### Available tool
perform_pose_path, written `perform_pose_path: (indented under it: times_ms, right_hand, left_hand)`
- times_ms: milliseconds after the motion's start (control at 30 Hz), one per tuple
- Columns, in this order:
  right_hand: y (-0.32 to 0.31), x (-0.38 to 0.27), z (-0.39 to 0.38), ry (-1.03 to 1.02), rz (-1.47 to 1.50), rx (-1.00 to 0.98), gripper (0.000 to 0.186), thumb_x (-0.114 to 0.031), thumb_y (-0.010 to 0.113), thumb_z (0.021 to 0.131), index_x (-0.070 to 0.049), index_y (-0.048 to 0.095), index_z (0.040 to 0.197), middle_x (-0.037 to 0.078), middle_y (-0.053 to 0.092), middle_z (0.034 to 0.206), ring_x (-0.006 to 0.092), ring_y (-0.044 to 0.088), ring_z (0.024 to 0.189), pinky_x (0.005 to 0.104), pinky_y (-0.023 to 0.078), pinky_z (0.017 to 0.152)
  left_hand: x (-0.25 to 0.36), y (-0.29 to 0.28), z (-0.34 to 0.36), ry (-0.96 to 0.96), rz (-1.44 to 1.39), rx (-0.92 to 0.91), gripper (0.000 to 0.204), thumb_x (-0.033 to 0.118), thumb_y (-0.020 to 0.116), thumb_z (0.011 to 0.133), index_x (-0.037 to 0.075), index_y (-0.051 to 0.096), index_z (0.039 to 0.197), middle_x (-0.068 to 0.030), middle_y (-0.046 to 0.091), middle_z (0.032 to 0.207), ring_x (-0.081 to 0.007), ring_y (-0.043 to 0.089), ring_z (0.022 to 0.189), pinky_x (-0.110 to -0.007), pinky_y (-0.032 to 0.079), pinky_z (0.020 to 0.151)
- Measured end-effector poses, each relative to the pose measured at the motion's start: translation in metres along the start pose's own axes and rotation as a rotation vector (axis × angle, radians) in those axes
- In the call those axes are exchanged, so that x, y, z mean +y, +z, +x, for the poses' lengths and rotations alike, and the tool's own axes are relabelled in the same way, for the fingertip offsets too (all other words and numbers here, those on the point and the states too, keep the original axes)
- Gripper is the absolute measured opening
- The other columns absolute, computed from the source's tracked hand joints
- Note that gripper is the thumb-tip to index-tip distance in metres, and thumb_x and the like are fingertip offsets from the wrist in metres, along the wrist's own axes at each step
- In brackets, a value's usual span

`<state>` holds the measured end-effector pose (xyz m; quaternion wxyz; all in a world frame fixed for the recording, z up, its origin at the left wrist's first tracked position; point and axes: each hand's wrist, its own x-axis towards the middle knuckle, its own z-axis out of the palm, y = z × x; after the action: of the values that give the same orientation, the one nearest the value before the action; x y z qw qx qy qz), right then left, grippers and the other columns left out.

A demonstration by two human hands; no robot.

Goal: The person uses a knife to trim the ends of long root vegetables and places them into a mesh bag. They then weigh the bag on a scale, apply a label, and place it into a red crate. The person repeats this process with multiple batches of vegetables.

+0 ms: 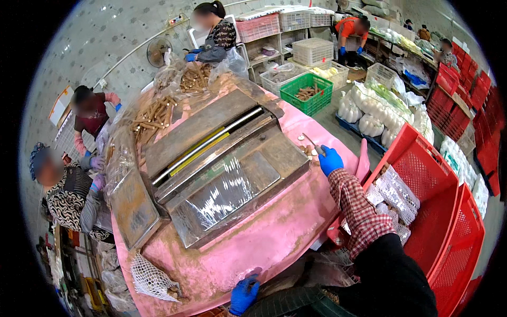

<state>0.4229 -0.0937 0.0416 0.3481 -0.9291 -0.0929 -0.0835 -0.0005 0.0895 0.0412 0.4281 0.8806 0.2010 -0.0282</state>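
My right hand [331, 161], blue-gloved, is closed on a thin knife [318, 149] at the right of the pink-covered table [237, 253]. Small pale cut root pieces [308, 149] lie by it. Beside them is a metal wrapping machine [232, 179] with a roller and clear film on its plate. My blue-gloved left hand [244, 294] is at the table's near edge, holding nothing visible, fingers loosely bent and apart. A white mesh sleeve [153, 277] with pieces inside lies at the near left.
Brown roots [156, 116] are heaped in plastic at the far side. Three co-workers [87, 208] work around the table. Red crates [443, 222] with wrapped packs stand at my right. Behind are a green crate [306, 100], bagged pale produce [380, 116] and another worker in orange [348, 29].
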Motion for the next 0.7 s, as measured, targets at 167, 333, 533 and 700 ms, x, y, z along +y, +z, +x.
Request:
perform_pose_path:
  times_ms: [167,333,533,700]
  right_hand:
    - [0.02,0.001,0.021,0.075,-0.135,-0.129,0.037,-0.032,0.042,0.078,-0.008,0.048,0.105,0.019,0.053,0.092,0.032,0.051,0.083,0.0366,0.041,0.073]
    - [0.005,0.009,0.02,0.004,0.126,-0.049,0.037,-0.031,0.045,0.075,-0.003,0.052,0.099,0.018,0.057,0.081,0.0302,0.054,0.074,0.0357,0.043,0.065]
    - [-0.035,0.022,-0.004,0.412,0.707,-0.39,0.029,-0.025,0.046,0.076,-0.002,0.055,0.092,0.007,0.057,0.072,0.0109,0.05,0.046,0.0228,0.038,0.036]
    - [-0.029,0.034,-0.015,0.492,0.613,-0.305,0.027,-0.026,0.045,0.077,-0.005,0.055,0.089,0.006,0.057,0.07,0.0123,0.051,0.046,0.0247,0.038,0.037]
  left_hand:
    - [0.0,-0.005,0.0,0.129,0.053,0.05,0.017,0.017,0.053,0.074,0.005,0.054,0.086,-0.0129,0.056,0.092,-0.0265,0.056,0.079,-0.032,0.044,0.067]
    - [-0.005,-0.002,-0.003,0.031,0.117,0.03,0.022,0.018,0.053,0.074,0.007,0.053,0.093,-0.0131,0.055,0.092,-0.0262,0.055,0.082,-0.034,0.043,0.069]
    - [-0.004,-0.001,0.004,0.078,0.088,0.071,0.02,0.02,0.055,0.072,0.009,0.054,0.088,-0.0104,0.057,0.087,-0.0265,0.054,0.077,-0.034,0.043,0.067]
    - [0.0,-0.002,0.009,0.151,0.052,0.028,0.018,0.02,0.055,0.071,0.009,0.054,0.085,-0.0099,0.057,0.086,-0.0279,0.053,0.076,-0.035,0.043,0.066]
